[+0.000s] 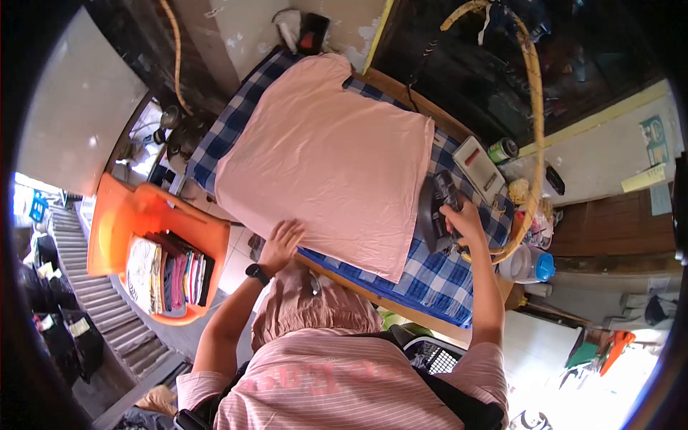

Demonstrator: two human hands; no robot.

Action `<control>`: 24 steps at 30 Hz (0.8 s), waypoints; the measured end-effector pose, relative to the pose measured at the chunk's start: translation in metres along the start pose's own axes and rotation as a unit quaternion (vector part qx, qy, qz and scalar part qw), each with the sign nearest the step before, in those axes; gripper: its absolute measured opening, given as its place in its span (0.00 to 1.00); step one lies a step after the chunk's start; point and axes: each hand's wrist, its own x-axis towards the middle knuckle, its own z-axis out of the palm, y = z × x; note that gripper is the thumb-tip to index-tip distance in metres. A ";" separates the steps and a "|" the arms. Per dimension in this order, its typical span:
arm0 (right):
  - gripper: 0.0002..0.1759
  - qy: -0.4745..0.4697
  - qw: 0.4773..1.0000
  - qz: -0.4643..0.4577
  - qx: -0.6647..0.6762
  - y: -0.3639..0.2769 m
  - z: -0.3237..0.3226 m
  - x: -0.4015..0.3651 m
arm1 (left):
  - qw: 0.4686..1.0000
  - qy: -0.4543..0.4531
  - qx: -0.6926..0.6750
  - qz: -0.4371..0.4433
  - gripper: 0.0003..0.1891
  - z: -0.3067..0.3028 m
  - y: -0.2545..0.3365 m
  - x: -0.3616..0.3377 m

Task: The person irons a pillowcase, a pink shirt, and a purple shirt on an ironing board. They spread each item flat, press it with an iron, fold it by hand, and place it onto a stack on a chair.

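Observation:
A pink shirt [330,158] lies spread out on a table covered with a blue and white checked cloth [437,283]. My left hand [285,240] rests flat on the shirt's near left edge, fingers stretched out. In my right hand [462,221] is the handle of a dark steam iron [432,215], gripped with the fingers wrapped round it. The iron is on the checked cloth, just right of the shirt's right edge. A yellowish wrapped hose [534,107] arcs down on the right towards the iron. The iron's soleplate is hidden.
An orange chair [111,229] at the left bears a stack of folded clothes [172,276]. Right of the iron are a white tray [479,170], a green can [502,150] and a blue-lidded container [545,267]. A basket [433,356] stands beside me.

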 end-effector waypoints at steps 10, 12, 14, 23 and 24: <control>0.38 -0.236 0.894 -0.257 -0.283 -0.018 0.129 -0.087 | 0.995 -0.060 0.065 -0.044 0.33 0.001 -0.011 -0.027; 0.38 -0.254 0.896 -0.243 -0.271 -0.009 0.134 -0.099 | 0.998 -0.056 0.003 -0.033 0.31 -0.013 -0.017 -0.018; 0.38 -0.247 0.903 -0.246 -0.252 0.004 0.132 -0.102 | 0.982 -0.045 -0.170 -0.069 0.26 -0.018 -0.043 -0.014; 0.25 -0.016 0.998 -0.009 0.063 -0.029 0.168 -0.076 | 0.867 0.159 0.120 -0.458 0.16 -0.047 -0.188 0.051; 0.20 -0.023 0.998 -0.002 0.054 -0.046 0.183 -0.073 | 0.874 0.151 0.054 -0.459 0.16 -0.042 -0.207 0.050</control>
